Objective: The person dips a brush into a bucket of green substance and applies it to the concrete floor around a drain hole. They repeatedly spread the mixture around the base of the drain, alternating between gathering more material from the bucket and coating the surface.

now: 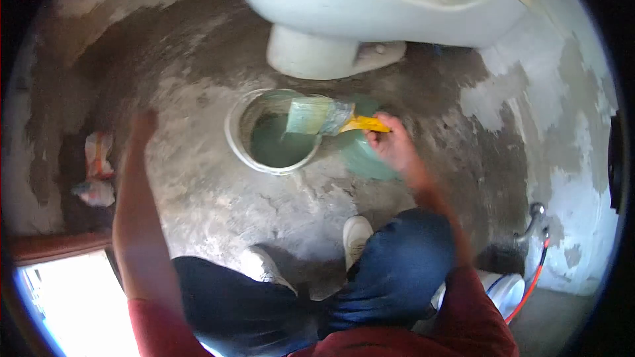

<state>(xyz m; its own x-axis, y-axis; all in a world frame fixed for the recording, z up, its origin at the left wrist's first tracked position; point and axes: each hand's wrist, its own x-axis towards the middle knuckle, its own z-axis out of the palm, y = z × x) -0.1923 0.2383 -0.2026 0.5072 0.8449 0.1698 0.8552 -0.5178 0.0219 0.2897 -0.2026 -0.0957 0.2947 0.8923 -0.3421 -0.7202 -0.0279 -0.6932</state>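
My right hand (394,144) is closed around the yellow handle of a wide paintbrush (350,119). Its pale green, coated bristles hang over the bucket (233,133), a white-rimmed one with grey-green liquid (281,145) inside. Beside the bucket, under the brush handle, a wet green patch (370,158) covers part of the floor. My left hand (143,124) is off to the left, apart from the bucket and near the wall side. It is dark and blurred, so its fingers cannot be made out.
A white toilet (317,53) stands beyond the bucket. Crumpled wrappers (98,165) lie at the left. On the right are a tap (532,218), a red hose (539,271) and a white bucket (508,294) on its side. My shoes (357,238) rest on the rough concrete floor (205,205).
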